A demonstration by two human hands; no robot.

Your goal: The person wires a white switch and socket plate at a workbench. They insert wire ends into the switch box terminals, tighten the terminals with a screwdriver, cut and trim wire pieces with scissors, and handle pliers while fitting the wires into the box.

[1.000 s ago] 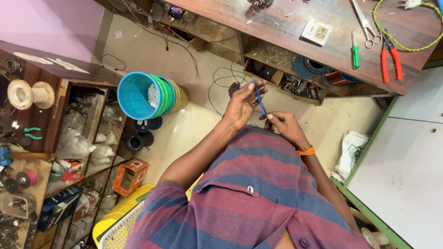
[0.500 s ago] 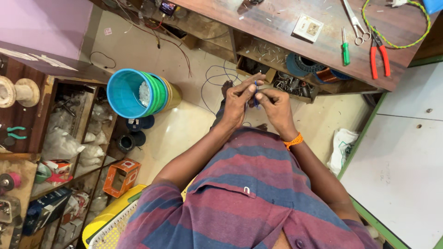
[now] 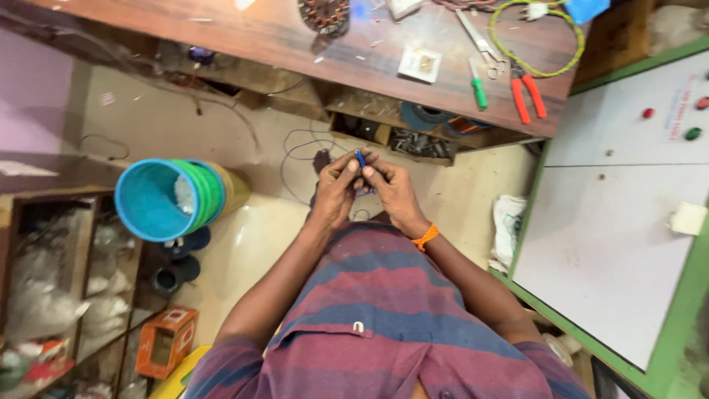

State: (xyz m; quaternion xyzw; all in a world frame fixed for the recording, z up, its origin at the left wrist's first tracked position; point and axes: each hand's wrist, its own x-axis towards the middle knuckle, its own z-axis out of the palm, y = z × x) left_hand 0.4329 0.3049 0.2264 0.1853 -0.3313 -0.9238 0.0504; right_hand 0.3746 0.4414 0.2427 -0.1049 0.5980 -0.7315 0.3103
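While pinched: both hands meet at chest height
left hand [image 3: 336, 193]: closed on blue wire [image 3: 360, 157] — thin piece
right hand [image 3: 393, 193]: fingertips gripping same wire
desk [image 3: 295, 44]: above — red pliers [image 3: 527, 97], green screwdriver [image 3: 479, 91]

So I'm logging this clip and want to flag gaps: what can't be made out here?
- Head view: the small blue piece is mostly covered by the fingers of the left hand and right hand; its kind is unclear.
- The stacked tubs: contents too blurred to tell.
- The dark part on the workbench is cut by the top edge.
- Shelf items at left are blurred.
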